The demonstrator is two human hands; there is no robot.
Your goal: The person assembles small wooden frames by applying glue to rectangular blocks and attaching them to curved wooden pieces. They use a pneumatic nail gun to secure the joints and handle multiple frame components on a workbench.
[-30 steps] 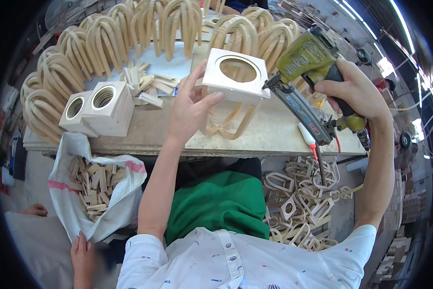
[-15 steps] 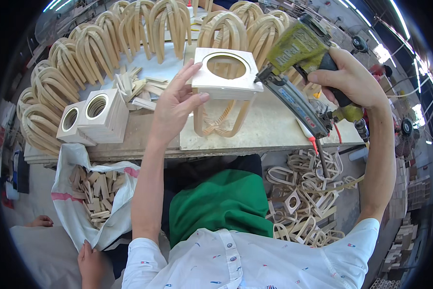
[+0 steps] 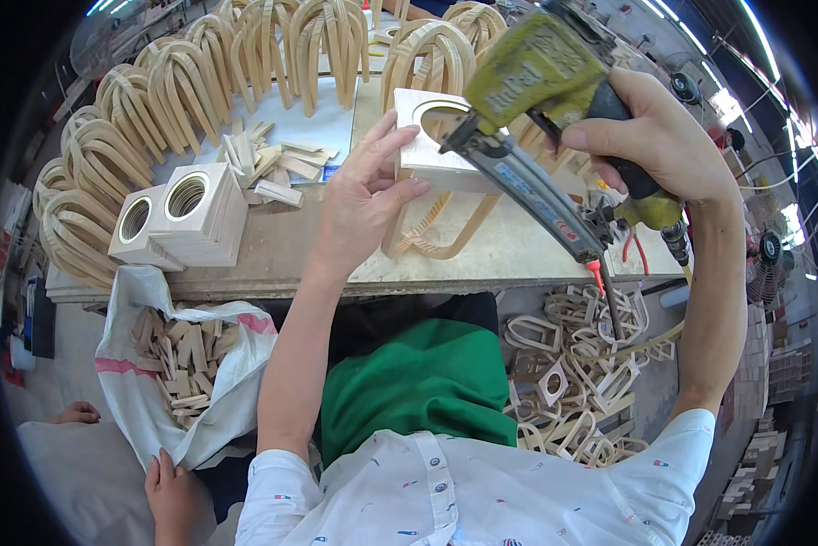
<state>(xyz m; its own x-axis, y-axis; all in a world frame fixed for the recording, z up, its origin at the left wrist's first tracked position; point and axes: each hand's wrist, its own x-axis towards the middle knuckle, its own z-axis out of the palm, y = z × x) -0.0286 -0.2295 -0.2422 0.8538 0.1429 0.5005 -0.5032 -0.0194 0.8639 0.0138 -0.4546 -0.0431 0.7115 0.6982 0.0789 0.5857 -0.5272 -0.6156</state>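
Pinched along its left edge by my left hand (image 3: 362,202) is a pale square wooden piece (image 3: 441,165) with a round opening. Below it, bent wooden legs (image 3: 466,232) reach down toward the tabletop; whether they are fastened to it I cannot tell. My right hand (image 3: 656,146) is wrapped around the dark grip of a worn yellow-green nail gun (image 3: 535,77). The gun's nose lies over the right part of the square piece and hides some of the opening; contact cannot be made out. Its silver magazine slants down to the right.
Bent-wood frames (image 3: 177,86) stand in a curve along the bench (image 3: 518,259). Stacked square pieces (image 3: 200,218) and loose wood strips (image 3: 268,164) lie left. A white sack (image 3: 129,328) of offcuts hangs below, beside a co-worker's hand (image 3: 174,500). More bent frames (image 3: 577,391) pile on the floor.
My left hand and the square piece with its legs have shifted right. The nail gun has moved left and upward, its nose now over the piece instead of at its right corner.
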